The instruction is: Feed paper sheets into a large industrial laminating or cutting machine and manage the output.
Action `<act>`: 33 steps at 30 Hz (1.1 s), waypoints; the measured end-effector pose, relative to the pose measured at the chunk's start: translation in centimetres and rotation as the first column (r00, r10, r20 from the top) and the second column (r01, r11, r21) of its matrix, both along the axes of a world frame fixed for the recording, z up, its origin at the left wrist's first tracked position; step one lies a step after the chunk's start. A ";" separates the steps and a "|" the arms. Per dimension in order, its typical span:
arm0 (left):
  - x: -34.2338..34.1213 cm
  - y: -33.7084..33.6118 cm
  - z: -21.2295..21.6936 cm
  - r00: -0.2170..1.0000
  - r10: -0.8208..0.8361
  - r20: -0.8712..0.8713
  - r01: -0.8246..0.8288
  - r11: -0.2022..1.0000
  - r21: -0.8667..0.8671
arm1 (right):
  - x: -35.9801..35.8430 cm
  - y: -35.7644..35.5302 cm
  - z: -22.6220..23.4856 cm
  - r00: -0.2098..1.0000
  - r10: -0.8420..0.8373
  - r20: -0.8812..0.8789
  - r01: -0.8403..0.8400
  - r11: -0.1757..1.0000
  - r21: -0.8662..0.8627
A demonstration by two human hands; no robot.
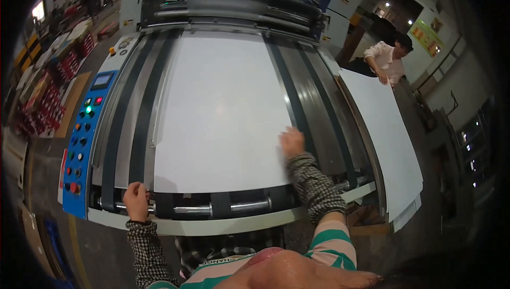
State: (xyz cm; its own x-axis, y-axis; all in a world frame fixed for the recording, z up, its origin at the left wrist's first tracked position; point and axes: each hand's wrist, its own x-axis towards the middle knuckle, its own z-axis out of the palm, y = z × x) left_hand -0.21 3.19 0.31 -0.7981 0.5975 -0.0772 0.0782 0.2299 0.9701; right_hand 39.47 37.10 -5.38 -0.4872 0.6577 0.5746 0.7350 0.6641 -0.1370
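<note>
A large white sheet lies flat on the machine's feed bed, over dark belts. My right hand is at the sheet's right edge, its fingers loosely bent, some of them touching the top. It does not visibly grip the sheet. Near the sheet's front left corner, my left hand hovers above the front roller. Its fingers are curled together, and nothing shows in them. Checked sleeves cover both of my forearms.
A blue control panel with buttons runs along the bed's left side. Rollers span its far end. On the right stands a stack of white sheets, where a co-worker leans over with a hand on it. Stacked goods fill the left.
</note>
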 end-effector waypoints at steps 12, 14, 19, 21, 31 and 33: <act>1.8 -1.1 -2.4 0.979 -0.021 -0.202 -0.006 0.991 -0.132 | 31.3 -13.2 8.7 0.048 -0.818 0.574 0.973 -0.091 -0.211; 6.1 2.7 -2.2 0.926 -0.219 -0.307 0.190 0.974 -0.121 | 28.3 -13.0 6.3 0.274 -0.858 0.435 0.957 0.201 -0.207; 20.6 5.7 0.1 0.567 -0.816 -0.112 0.811 0.577 -0.098 | 10.0 -13.0 -2.7 0.729 -0.683 -0.043 0.587 0.657 -0.473; 22.3 4.9 -0.6 0.409 -0.901 0.145 0.905 0.380 -0.190 | 0.7 -15.9 -1.1 0.846 -0.182 0.502 0.300 0.940 -0.165; 10.6 -5.6 -0.8 0.800 -0.470 0.373 0.509 0.861 -0.006 | -5.7 -20.2 -1.0 0.900 -0.077 -0.428 -0.085 0.935 -0.345; 8.7 -9.0 -1.7 0.822 -0.397 0.409 0.429 0.903 0.013 | -3.2 -21.0 -0.8 0.919 -0.287 -0.270 0.224 0.945 -0.240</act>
State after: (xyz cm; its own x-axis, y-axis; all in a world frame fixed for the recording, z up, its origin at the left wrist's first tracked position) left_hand 8.45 -5.78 -1.44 -0.3704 0.8434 -0.3892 -0.2005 0.3366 0.9201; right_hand 36.29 16.13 -6.15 -0.1145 0.8527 0.5098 0.7803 0.3948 -0.4851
